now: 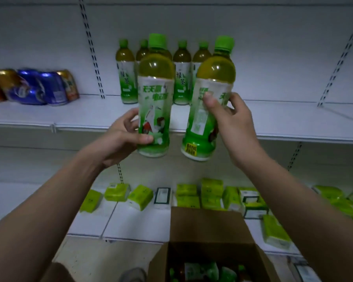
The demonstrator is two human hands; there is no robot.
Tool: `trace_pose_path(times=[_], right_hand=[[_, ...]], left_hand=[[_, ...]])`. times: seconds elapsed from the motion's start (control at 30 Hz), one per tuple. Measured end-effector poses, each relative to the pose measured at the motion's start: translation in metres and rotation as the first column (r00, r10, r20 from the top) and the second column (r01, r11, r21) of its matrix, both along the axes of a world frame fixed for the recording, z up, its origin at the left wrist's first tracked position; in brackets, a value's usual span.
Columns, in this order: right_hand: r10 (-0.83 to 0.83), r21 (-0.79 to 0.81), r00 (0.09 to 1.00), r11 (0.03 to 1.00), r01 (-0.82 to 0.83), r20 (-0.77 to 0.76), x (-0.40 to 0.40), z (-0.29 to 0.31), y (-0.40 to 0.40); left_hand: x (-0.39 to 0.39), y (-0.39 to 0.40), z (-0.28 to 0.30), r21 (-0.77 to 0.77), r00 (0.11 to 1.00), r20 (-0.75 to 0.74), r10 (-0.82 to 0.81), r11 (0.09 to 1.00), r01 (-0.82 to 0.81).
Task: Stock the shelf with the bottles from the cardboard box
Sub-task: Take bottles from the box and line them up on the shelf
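Observation:
My left hand (122,137) grips a green tea bottle (155,88) upright near its base, in front of the white shelf (283,123). My right hand (230,123) holds a second green tea bottle (210,82), tilted slightly right, by its label. Both bottles hang in the air just before the shelf's front edge. Several matching bottles (126,72) stand in a row at the back of the shelf. The open cardboard box (204,226) sits below, with more bottles (202,271) lying inside.
Blue and gold snack packs (39,86) lie on the shelf at the left. Green tissue packs (141,197) cover the lower shelf. Slotted uprights (92,49) run up the back wall. A shoe (134,274) shows on the floor beside the box.

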State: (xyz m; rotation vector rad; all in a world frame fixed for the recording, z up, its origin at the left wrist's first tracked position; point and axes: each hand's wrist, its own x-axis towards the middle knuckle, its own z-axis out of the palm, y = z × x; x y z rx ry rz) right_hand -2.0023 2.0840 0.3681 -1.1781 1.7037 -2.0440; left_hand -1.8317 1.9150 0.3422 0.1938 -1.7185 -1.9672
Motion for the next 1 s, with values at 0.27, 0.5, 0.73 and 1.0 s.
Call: trace_pose_path(times=[0.27, 0.5, 0.73, 1.0], right_hand=[[-0.062, 0.072, 0.996, 0.995, 0.067, -0.065, -0.011, 0.040, -0.076], [-0.072, 0.114, 0.997, 0.991, 0.068, 0.028, -0.016, 0.033, -0.123], [0.029, 0.207, 0.999, 0.978, -0.024, -0.020, -0.017, 0.035, -0.166], [0.072, 0.326, 0.982, 0.945, -0.013, -0.172, -0.017, 0.038, -0.227]], left_hand=[[-0.017, -0.049, 0.040, -0.116, 0.912, 0.050, 0.408, 0.909, -0.400], [-0.024, -0.091, 0.029, -0.203, 0.848, 0.107, 0.519, 0.846, -0.492], [-0.029, -0.125, 0.021, -0.289, 0.804, 0.105, 0.586, 0.791, -0.539], [-0.043, -0.168, 0.024, -0.437, 0.699, 0.161, 0.697, 0.685, -0.583]])
